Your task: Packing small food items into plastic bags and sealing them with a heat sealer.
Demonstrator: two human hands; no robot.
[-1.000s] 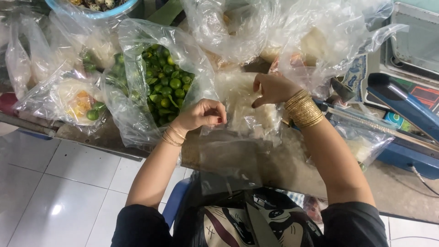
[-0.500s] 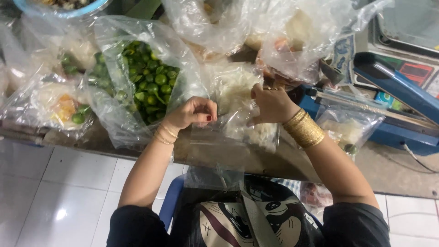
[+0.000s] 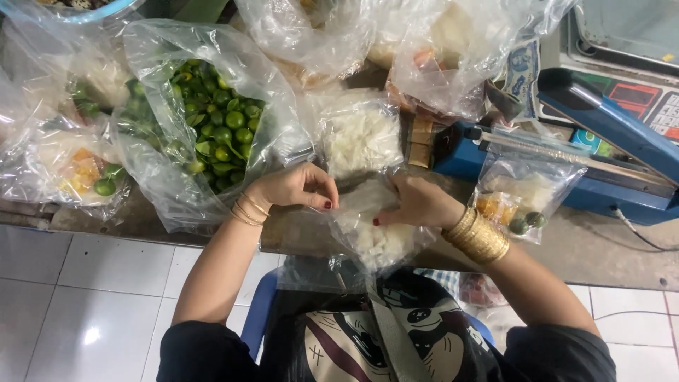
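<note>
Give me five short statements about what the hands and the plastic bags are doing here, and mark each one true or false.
1. Both hands hold a small clear plastic bag of white pieces. True: the left hand and the right hand pinch its top.
2. The large clear plastic bag holds red tomatoes. False: it holds small round green fruits.
3. A blue heat sealer lies to the right hand's side. True.
4. The right wrist is bare. False: it wears wide gold bangles.
5. A small filled clear bag rests against the sealer. True.
</note>
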